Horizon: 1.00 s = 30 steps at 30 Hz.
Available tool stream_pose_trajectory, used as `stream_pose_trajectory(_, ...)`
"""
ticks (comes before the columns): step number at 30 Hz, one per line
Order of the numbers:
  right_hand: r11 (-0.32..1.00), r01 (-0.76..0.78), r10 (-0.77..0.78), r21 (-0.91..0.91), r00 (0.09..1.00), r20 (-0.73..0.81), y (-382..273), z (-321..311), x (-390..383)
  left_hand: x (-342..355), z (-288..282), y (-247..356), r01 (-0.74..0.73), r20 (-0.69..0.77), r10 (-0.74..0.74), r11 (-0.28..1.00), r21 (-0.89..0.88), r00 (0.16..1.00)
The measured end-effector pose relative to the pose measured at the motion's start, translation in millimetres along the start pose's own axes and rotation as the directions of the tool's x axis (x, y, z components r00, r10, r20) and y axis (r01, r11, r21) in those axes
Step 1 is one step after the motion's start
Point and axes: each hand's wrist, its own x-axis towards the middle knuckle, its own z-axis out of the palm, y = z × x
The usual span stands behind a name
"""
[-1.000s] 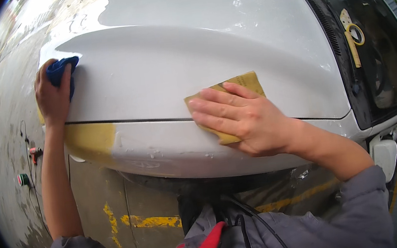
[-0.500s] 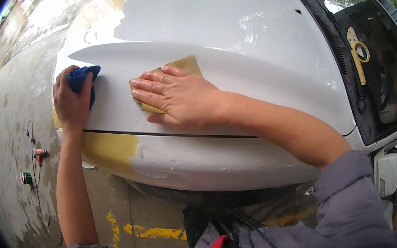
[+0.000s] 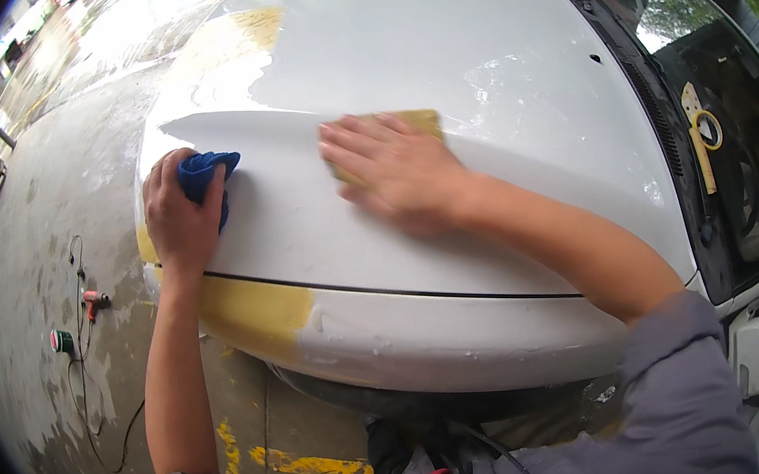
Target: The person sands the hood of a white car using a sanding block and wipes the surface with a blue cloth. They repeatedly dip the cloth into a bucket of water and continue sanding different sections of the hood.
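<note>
My left hand (image 3: 173,214) grips a bunched blue cloth (image 3: 209,173) at the front edge of a white car hood (image 3: 401,33). To its right, my right hand (image 3: 402,174) lies flat over a tan sheet of sandpaper (image 3: 425,124), pressing it onto the hood beside the raised crease. Motion blurs that hand's fingers and thumb, and most of the sheet is hidden under the palm. Below the dark hood seam, the white fender (image 3: 470,340) has wet spots and a yellowish-tan patch (image 3: 255,313) at its front end.
A roll of yellow tape (image 3: 711,129) lies at the windshield beside a pale strip. On the wet concrete at left are a red-and-black hand tool (image 3: 95,300), a green tin (image 3: 61,341) and a dark cord (image 3: 83,391). A side mirror (image 3: 756,350) sticks out at lower right.
My right hand has slid the sandpaper rightward along the hood. My left hand still holds the cloth at the front edge. The whole view has shifted a little.
</note>
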Motion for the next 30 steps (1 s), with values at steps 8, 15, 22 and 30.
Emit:
stream_pose_trajectory(8, 0.966, -0.254, 0.246, 0.037, 0.956, 0.16, 15.3, -31.9, -162.0, -9.7, -20.4, -15.4, 0.021, -0.011, -0.02, 0.997, 0.078, 1.0)
stream_pose_trajectory(15, 0.999, -0.044, 0.045, -0.016, 0.995, 0.085, -10.0, -2.7, 34.6, -0.7, -11.2, -5.7, 0.006, -0.031, -0.006, 1.0, 0.006, 0.999)
stream_pose_trajectory(22, 0.995, -0.091, 0.087, 0.032, 0.991, 0.097, 6.2, -15.8, -39.0, -1.5, -16.9, -8.7, 0.025, -0.029, -0.023, 0.998, 0.052, 0.999)
stream_pose_trajectory(30, 0.978, -0.206, 0.198, 0.031, 0.964, 0.175, -17.4, -14.1, -9.3, -9.5, -16.2, -10.2, 0.029, -0.007, -0.028, 0.998, 0.058, 1.0)
